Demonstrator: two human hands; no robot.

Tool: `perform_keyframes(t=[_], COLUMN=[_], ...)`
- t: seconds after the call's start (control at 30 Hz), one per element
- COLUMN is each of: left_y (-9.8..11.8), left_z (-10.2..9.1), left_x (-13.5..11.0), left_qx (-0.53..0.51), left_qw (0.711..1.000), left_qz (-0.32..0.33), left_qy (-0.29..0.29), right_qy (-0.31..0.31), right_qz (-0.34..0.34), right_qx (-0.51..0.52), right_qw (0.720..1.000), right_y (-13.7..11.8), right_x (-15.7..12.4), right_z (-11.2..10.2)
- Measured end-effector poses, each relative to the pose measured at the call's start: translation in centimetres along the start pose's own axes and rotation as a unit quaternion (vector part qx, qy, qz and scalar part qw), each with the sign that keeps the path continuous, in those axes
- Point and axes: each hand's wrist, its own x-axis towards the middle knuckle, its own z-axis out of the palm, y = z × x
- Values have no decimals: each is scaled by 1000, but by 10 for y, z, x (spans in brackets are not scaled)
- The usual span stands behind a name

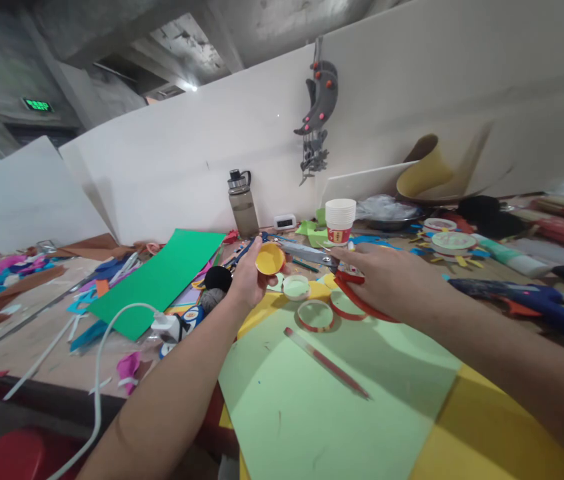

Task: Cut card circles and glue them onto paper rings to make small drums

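My left hand (248, 277) is closed round a small yellow round piece (270, 259) that looks like a shallow cup. In my right hand (379, 273) are red-handled scissors (307, 253), their metal blades pointing left toward the yellow piece. Whether the blades touch it I cannot tell. Below the hands, a pale ring (315, 315) and a red-edged ring (346, 304) lie on a light green sheet (332, 427). Another small pale ring (296, 287) is just behind them. A reddish-brown pen (329, 363) rests diagonally on the sheet.
Stacked paper cups (341, 220) and a water bottle (243, 203) stand at the back. A green sheet (162, 283) and a white charger with cable (167, 327) lie left. A blue glue gun (517, 297) is at right. Yellow sheets (497, 427) lie underneath the pale green one.
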Motion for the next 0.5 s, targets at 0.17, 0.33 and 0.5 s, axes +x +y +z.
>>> perform_keyframes(t=[0.17,0.33,0.5], left_y=[1,-1,-2], left_z=[-2,-4,-3], left_x=[1,2,2], left_qx=[0,10,15], left_qw=[999,999,999], left_qz=[-32,-37,-43], left_qy=[-6,-23,-17], right_qy=[13,24,25], right_qz=[-17,-11,-12], right_qx=[-22,-56,-71], right_qw=[1000,998,997], right_y=[4,8,7], right_x=[2,3,3], right_z=[5,13,11])
